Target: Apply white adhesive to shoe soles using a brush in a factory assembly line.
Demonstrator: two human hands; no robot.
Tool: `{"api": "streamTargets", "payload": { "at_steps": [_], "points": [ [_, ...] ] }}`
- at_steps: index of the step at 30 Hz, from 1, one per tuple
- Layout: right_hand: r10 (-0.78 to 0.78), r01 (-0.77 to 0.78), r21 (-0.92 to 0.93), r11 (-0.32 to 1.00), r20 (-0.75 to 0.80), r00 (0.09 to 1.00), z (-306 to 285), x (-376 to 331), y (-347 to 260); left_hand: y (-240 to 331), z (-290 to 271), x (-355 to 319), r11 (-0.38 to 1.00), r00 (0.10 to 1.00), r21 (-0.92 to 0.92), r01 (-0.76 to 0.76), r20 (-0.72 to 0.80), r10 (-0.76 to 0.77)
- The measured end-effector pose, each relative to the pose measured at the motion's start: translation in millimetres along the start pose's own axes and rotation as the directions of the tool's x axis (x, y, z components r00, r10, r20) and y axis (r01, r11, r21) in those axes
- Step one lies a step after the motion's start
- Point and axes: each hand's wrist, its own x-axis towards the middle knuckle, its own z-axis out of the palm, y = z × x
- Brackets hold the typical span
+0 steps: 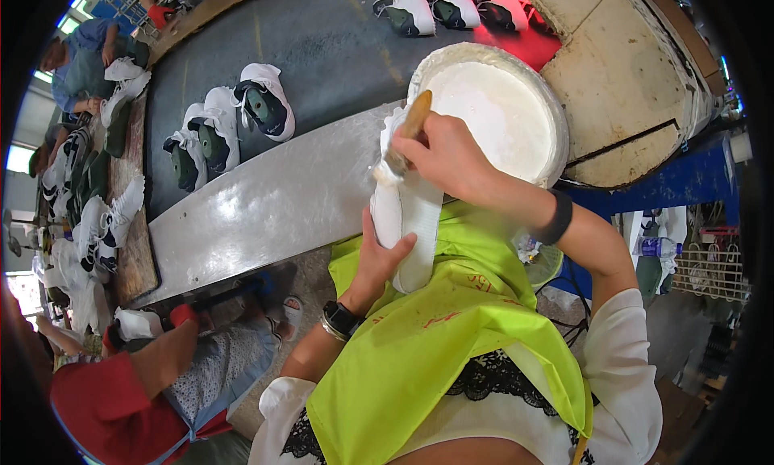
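My left hand point(379, 259) grips a white shoe sole point(407, 215) from below, holding it sole-up over my lime-green apron point(443, 328). My right hand point(443, 154) holds a wooden-handled brush point(407, 134), its bristles touching the sole's far end. Just beyond my right hand stands a round white tub point(500, 110) filled with white glue.
A dark conveyor belt point(322, 45) carries white-and-green shoes point(266, 102), with more pairs point(435, 5) farther along. A grey metal ledge point(258, 207) borders the belt. A person in a red top point(113, 400) sits at my left; other workers sit at the far left.
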Motion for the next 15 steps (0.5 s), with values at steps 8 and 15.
{"api": "streamTargets", "payload": {
  "at_steps": [8, 15],
  "points": [
    [-0.118, 0.129, 0.09, 0.988, -0.118, 0.986, -19, 24, 10, 4, -1, -3, 0.998, 1.0, -0.061, 0.011, -0.009, -0.011],
    [-0.034, 0.024, 0.073, 0.997, 0.143, 0.989, -9, -22, 18, 4, -23, -11, 0.989, 0.997, -0.147, 0.013, 0.082, -0.001]
  ]
}}
